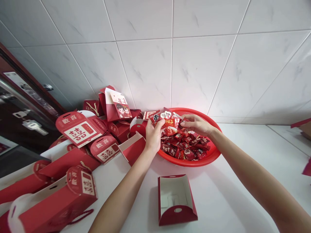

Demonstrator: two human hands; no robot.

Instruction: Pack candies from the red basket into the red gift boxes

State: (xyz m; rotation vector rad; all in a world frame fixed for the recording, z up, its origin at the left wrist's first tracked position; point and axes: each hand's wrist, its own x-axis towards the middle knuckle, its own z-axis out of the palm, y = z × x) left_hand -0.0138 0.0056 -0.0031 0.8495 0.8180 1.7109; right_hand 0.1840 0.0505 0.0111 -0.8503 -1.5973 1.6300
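My left hand (154, 136) is closed around several wrapped candies (170, 120) in red, white and black wrappers, fanned out above the left part of a red plastic basket (190, 163). My right hand (198, 125) is over the basket's right side, its thumb and fingers pinched on the edge of a dark red wrapped candy (184, 122) beside that bunch. Many more candies (188, 149) in red wrappers lie loose inside the basket. Nearer to me, an open red box (178, 217) stands on the white surface, its pale inside facing up with nothing in it.
Red gift boxes (81, 132), several with rope handles, are heaped at the left. One box (58, 204) stands close at the front left. A tiled wall (145, 71) rises behind. Keys (35, 126) hang from a dark door at the far left.
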